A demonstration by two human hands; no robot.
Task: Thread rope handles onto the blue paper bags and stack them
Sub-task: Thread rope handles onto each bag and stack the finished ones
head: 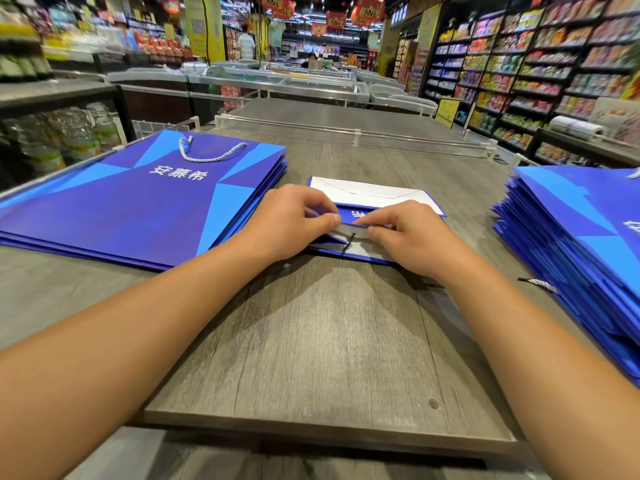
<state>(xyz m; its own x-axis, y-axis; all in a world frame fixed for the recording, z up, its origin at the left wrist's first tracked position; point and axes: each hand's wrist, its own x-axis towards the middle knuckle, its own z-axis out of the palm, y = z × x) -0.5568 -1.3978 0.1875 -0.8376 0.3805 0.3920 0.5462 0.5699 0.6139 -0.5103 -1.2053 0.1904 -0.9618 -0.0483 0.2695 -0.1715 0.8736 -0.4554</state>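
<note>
Both thumbs and forefingers are pinched narrow on the top lip of the flat blue bag (375, 216) at the middle of the counter (311, 341) — left hand (294, 220) holding the fold open, right hand (408, 237) pressing beside the dark rope tip (348, 243). The tip seems barely through the hole; a loosened pinch could let it slip back out, or tear the paper. The threaded stack (138, 202) lies at the counter's left edge, another stack (571, 237) at the right edge.
</note>
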